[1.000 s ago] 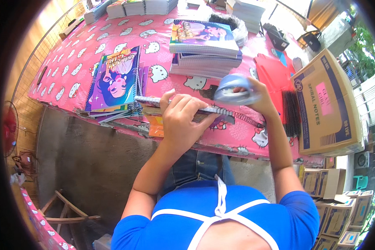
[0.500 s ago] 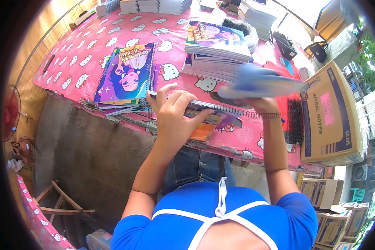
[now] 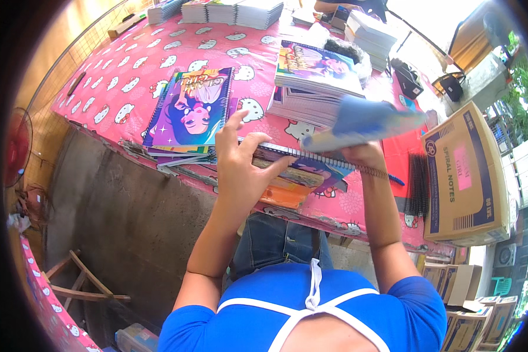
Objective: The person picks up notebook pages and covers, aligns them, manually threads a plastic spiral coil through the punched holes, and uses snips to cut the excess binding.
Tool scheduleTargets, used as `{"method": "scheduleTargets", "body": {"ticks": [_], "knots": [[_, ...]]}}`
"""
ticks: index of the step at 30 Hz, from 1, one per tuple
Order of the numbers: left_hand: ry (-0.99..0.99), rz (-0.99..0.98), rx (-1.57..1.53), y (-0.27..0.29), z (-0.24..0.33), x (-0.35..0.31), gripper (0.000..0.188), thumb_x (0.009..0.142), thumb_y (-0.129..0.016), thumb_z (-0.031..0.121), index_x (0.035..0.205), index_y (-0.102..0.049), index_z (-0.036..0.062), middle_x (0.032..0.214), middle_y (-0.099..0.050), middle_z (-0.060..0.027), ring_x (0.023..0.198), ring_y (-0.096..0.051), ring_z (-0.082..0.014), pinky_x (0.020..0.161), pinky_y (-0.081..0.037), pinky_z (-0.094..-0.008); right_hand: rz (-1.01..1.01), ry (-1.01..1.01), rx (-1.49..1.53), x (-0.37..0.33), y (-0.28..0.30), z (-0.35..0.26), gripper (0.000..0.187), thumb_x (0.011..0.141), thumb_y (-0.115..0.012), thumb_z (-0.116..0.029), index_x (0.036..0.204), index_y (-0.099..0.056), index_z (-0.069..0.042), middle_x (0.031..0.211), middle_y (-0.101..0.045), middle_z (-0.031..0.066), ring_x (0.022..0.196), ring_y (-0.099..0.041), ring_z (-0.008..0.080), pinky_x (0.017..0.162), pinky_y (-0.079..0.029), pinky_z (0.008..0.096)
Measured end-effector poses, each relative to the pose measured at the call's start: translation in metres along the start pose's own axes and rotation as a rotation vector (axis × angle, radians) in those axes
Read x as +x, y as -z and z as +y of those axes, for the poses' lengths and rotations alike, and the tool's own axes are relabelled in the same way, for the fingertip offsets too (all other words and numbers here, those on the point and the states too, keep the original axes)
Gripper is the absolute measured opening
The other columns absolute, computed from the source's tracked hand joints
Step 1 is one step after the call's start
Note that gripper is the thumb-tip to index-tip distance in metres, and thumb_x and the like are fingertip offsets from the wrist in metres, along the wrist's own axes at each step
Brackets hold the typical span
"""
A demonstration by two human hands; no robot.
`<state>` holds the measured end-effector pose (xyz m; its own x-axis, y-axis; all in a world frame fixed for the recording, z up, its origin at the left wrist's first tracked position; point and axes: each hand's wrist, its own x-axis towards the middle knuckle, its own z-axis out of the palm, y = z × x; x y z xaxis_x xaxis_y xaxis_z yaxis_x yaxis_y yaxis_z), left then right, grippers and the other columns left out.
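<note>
A spiral notebook (image 3: 325, 176) is tilted on its edge near the table's front, its dark coil (image 3: 314, 157) running along the upper edge. My left hand (image 3: 243, 158) pinches the notebook's left end, thumb in front and fingers over the top. My right hand (image 3: 366, 155) is at its right end, where loose coil trails past the wrist. Over that hand lies a blurred blue-and-whitish thing (image 3: 369, 120) whose kind I cannot make out; it hides most of the fingers. An orange block (image 3: 284, 196) shows below the notebook.
Colourful notebooks (image 3: 188, 111) are stacked at left, with a taller notebook stack (image 3: 317, 67) beyond my hands. Black coils (image 3: 418, 185) lie by a cardboard box (image 3: 466, 176) on the right. A blue pen (image 3: 396, 180) rests on the red sheet. Pink patterned cloth (image 3: 117, 76) covers the table.
The view has shifted, so the table sits slightly lower and farther right. Less loose coil shows beyond the notebook's right end. My left hand keeps its pinch; the blue thing is still blurred.
</note>
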<state>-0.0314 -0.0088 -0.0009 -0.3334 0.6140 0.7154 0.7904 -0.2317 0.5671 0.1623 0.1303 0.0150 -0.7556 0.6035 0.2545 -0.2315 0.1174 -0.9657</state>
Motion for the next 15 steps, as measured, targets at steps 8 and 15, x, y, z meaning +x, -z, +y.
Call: {"method": "scheduleTargets", "body": {"ticks": [8,15], "knots": [[0.104,-0.014,-0.175,-0.001,-0.023,-0.003,0.066,0.059,-0.088,0.027,0.11,-0.053,0.0023,0.123,-0.046,-0.0188,0.114,-0.047,-0.0337,0.092,-0.042,-0.0437,-0.079,-0.116,0.197,0.019,-0.009,-0.002,0.034,0.068,-0.071,-0.004,0.1,-0.061,-0.003,0.087,-0.063,0.0038,0.075,-0.057,0.0077,0.07,-0.049,0.0246],[0.355,0.141,-0.838,-0.004,-0.028,-0.013,0.059,0.07,-0.076,-0.008,0.121,-0.047,0.0001,0.114,-0.053,-0.0092,0.093,-0.058,-0.0114,0.08,-0.05,-0.0232,-0.001,-0.131,-0.028,0.035,-0.028,0.002,0.036,0.065,-0.07,0.0,0.1,-0.06,-0.002,0.082,-0.062,0.0033,0.08,-0.059,0.012,0.069,-0.049,0.0301]]}}
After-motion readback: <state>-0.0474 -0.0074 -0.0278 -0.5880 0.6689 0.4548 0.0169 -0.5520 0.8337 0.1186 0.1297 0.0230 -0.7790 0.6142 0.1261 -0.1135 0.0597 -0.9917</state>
